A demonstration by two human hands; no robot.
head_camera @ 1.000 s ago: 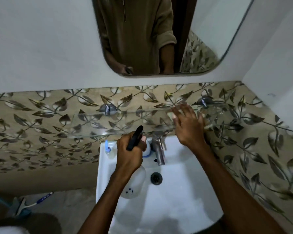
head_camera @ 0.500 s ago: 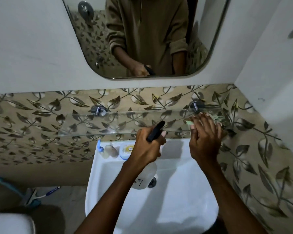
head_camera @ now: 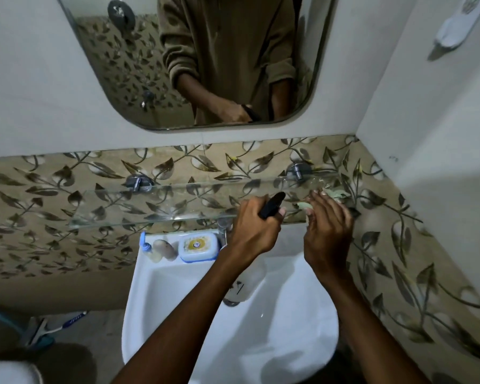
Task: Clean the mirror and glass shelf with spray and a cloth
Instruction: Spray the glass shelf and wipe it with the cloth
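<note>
Glass shelf on two metal brackets, below mirror, above white sink. Left stretch of shelf bare; right end crowds the corner wall. Pale green cloth on right end of shelf. Soap box and small bottle on sink ledge beneath. Right hand, fingers curled, touches cloth. Left hand grips spray bottle, nozzle over shelf's front edge.

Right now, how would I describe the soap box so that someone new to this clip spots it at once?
Find the white sink under the glass shelf. On its back ledge, left of the tap, three small things stand in a row. The soap box is the rightmost: a white rounded rectangle with a blue base and a yellow round emblem on its lid.
</note>
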